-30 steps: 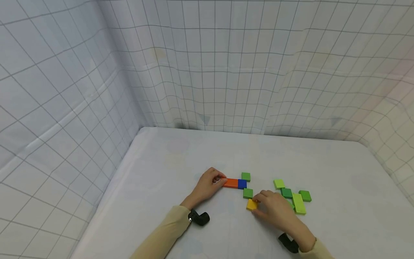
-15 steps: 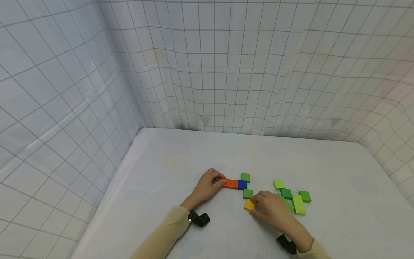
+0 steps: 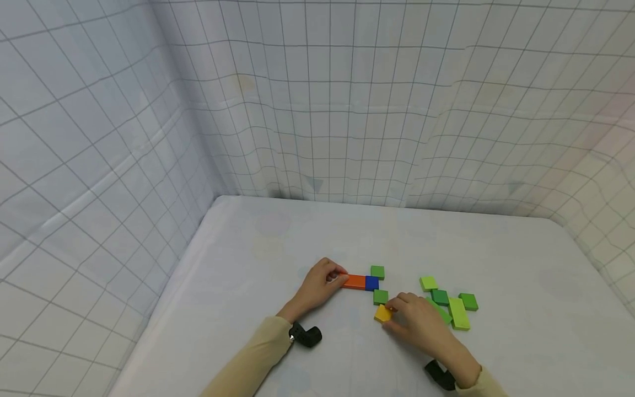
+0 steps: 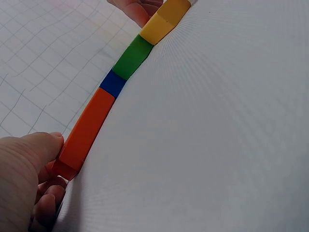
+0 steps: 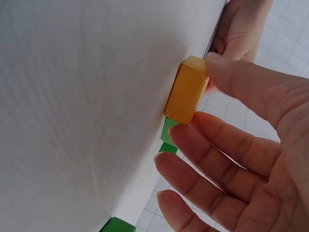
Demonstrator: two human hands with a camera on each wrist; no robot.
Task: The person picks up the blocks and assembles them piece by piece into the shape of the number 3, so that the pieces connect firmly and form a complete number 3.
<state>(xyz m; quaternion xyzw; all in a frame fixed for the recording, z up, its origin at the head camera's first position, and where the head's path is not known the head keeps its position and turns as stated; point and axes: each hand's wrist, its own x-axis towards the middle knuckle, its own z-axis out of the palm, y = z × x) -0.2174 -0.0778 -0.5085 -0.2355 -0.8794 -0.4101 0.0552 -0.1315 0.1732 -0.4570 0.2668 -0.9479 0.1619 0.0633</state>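
Observation:
On the white tabletop (image 3: 278, 231), my left hand (image 3: 317, 284) pinches the left end of a long orange-red block (image 3: 355, 282) between thumb and fingers. A blue square block (image 3: 372, 283) sits right against its other end. Green square blocks lie just beyond the blue one (image 3: 377, 272) and just nearer than it (image 3: 381, 297). My right hand (image 3: 419, 320) pinches a yellow block (image 5: 186, 94) between thumb and index finger, its remaining fingers spread below in the right wrist view. In the head view the yellow block's far edge is right at the nearer green block.
To the right lies a loose group: a lime square (image 3: 429, 283), a dark green square (image 3: 439, 297), a long lime block (image 3: 458, 314), a green square (image 3: 468, 301) and a partly hidden green block (image 3: 441, 312). A white grid-patterned curtain (image 3: 317, 121) hangs behind the table.
My right hand has shifted slightly left with the yellow block, uncovering more of the green block behind it, then stayed still. My left hand has not moved.

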